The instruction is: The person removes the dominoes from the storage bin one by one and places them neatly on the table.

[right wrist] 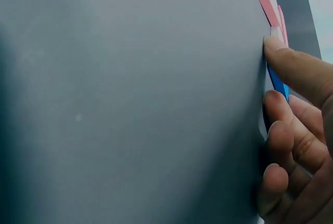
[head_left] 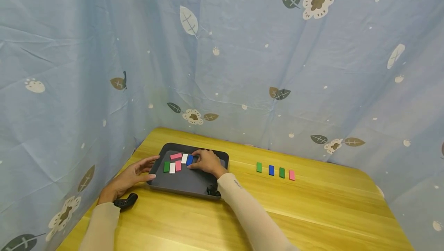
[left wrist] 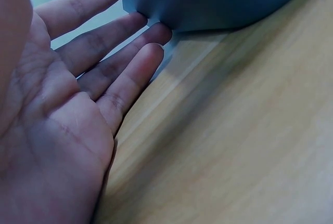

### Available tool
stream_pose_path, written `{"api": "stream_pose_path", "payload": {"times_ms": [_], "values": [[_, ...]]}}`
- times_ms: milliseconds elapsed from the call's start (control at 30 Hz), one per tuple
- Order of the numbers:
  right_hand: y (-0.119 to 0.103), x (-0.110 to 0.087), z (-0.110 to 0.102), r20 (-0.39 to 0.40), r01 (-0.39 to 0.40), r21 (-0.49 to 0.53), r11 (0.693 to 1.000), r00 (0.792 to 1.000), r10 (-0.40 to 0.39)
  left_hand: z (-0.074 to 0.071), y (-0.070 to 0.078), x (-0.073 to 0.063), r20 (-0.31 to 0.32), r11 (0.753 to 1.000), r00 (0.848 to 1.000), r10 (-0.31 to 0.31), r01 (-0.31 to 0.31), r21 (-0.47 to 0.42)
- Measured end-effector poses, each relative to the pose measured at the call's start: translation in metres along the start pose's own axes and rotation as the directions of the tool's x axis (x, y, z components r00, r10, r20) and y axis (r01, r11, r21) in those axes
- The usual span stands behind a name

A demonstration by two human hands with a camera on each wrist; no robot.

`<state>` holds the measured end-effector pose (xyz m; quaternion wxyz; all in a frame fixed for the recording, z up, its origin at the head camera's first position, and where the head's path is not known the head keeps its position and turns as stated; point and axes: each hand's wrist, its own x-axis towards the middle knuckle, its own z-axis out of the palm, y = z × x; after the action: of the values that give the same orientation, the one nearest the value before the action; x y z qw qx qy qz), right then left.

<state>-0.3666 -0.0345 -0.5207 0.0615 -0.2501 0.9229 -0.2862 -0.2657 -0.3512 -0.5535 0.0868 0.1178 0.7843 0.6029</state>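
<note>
A dark grey tray (head_left: 194, 183) lies on the wooden table. In it sit several small flat rectangular blocks: a green block (head_left: 166, 167), two white blocks, two pink blocks and a blue block (head_left: 189, 160). My right hand (head_left: 208, 162) reaches over the tray and pinches the blue block between thumb and finger. The right wrist view also has this blue block (right wrist: 278, 83) between the thumb and fingertips. At the tray's left side, my left hand (head_left: 133, 174) spreads its fingers against the rim. Its fingertips touch the tray wall (left wrist: 208, 5) in the left wrist view.
To the right of the tray, a row of blocks lies on the table (head_left: 329, 204): a green block (head_left: 259, 167), a blue block (head_left: 271, 170), another green block (head_left: 282, 172) and a pink block (head_left: 292, 175). A patterned blue curtain (head_left: 236, 69) hangs behind and to the left.
</note>
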Motion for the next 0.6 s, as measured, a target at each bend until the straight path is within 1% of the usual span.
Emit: {"api": "stream_pose_path", "payload": {"times_ms": [167, 267, 467, 600], "values": [[-0.001, 0.0, 0.0, -0.012, -0.011, -0.024, 1.0, 1.0, 0.011, 0.0, 0.0, 0.0, 0.009, 1.0, 1.0, 0.017, -0.017, 0.0], [0.0, -0.001, -0.001, -0.011, -0.004, -0.027, 1.0, 1.0, 0.004, 0.001, 0.0, 0.001, 0.01, 1.0, 1.0, 0.009, -0.009, -0.003], [0.002, -0.002, -0.004, -0.003, 0.033, 0.008, 0.999, 0.999, -0.033, 0.001, 0.003, 0.0, 0.011, 1.0, 1.0, 0.008, -0.007, -0.006], [0.002, -0.005, -0.01, 0.022, 0.06, 0.041, 0.997, 0.998, -0.061, 0.0, 0.003, -0.001, 0.016, 1.0, 1.0, 0.006, -0.006, -0.006]]}}
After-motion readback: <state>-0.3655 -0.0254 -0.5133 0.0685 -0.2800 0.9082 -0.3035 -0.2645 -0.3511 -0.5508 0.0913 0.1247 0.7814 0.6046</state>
